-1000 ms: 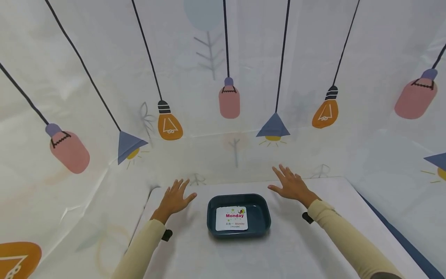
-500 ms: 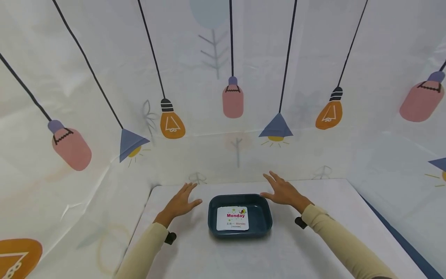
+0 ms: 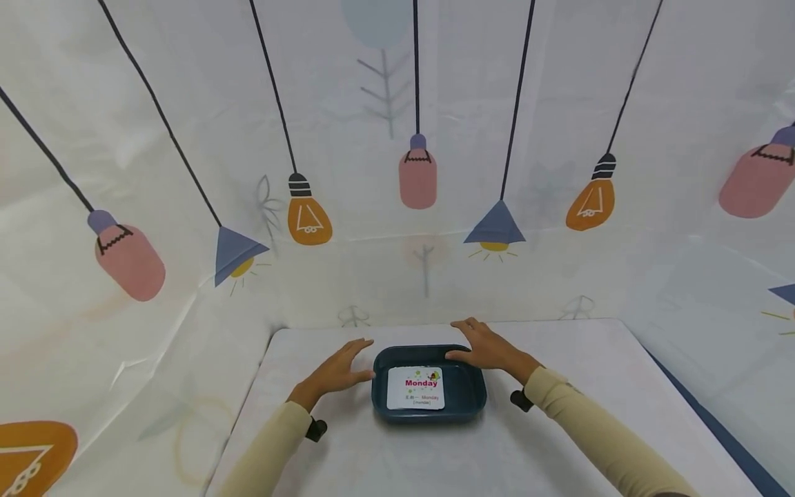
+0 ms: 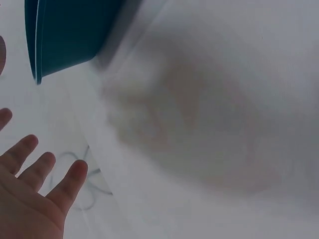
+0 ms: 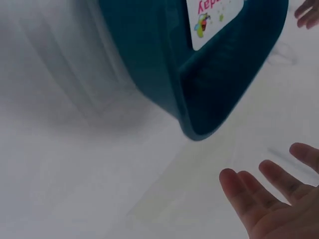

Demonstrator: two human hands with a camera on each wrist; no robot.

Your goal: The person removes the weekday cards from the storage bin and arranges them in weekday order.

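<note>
A dark teal rectangular tray (image 3: pixel 462 393) stands on the white table, and a white card (image 3: pixel 415 388) printed "Monday" lies in its left part. My left hand (image 3: pixel 338 369) is at the tray's left side, thumb close to the rim, fingers spread and holding nothing. Over the back right corner of the tray is my right hand (image 3: pixel 487 346), its thumb overlapping the rim in the head view. In the left wrist view the fingers (image 4: pixel 70 186) spread apart beside the tray wall (image 4: pixel 75 40). The right wrist view has the fingers (image 5: pixel 239 194) extended below the tray's corner (image 5: pixel 197 130).
The white table (image 3: pixel 559 400) ends at the back against a pale sheet (image 3: pixel 348 269) printed with hanging lamps and bulbs. That sheet also runs along the left and right sides. Each wrist wears a small black camera, such as the left one (image 3: pixel 317 430).
Both hands have come inward and down toward the tray, the left moving right and the right moving left. The tray and card stay in place; the head view shifts slightly.
</note>
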